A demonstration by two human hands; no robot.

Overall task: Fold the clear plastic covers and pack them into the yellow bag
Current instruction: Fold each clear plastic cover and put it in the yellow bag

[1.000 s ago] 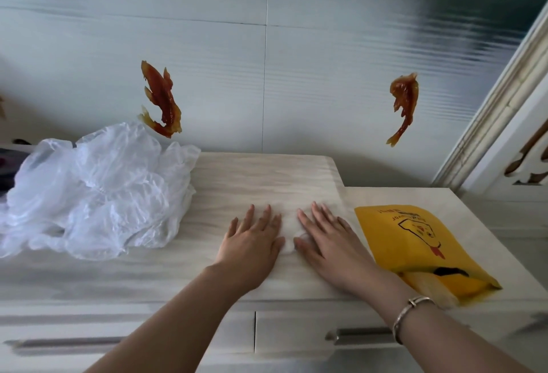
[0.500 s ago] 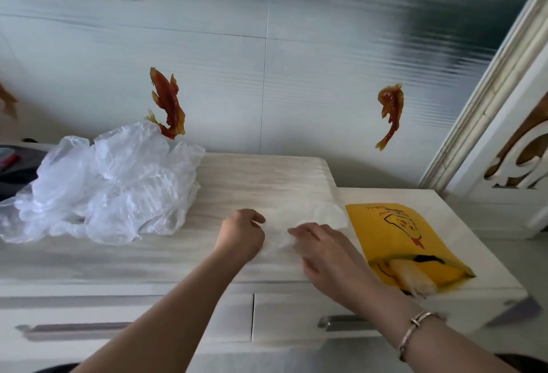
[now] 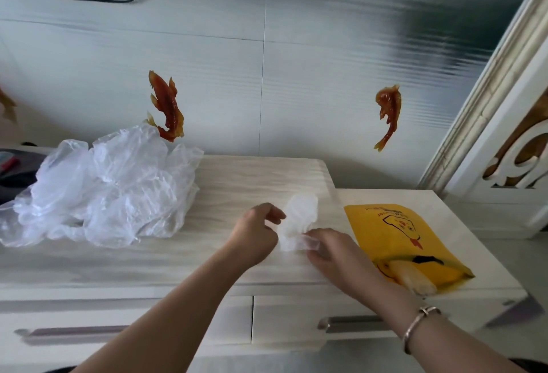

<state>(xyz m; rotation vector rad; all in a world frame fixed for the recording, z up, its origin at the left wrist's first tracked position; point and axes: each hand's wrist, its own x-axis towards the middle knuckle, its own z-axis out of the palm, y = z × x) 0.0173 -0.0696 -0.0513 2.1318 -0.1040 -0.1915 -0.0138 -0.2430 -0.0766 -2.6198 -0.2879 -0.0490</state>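
Fingers (image 3: pixel 274 215) of the left hand (image 3: pixel 255 233) curl and pinch the left edge of a small clear plastic cover (image 3: pixel 298 218); the right hand (image 3: pixel 329 251) pinches its near end. That cover lies on the pale tabletop (image 3: pixel 237 183), between a loose heap of clear covers (image 3: pixel 103 186) at left and the yellow bag (image 3: pixel 397 233), flat at right.

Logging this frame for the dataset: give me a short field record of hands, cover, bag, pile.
left hand: fingers curled, pinching the folded cover
right hand: pinching the cover's near end
folded cover: small clear strip, held between both hands just above the cabinet top
yellow bag: flat on the lower top to the right, mouth toward the person
loose pile: crumpled clear covers, left
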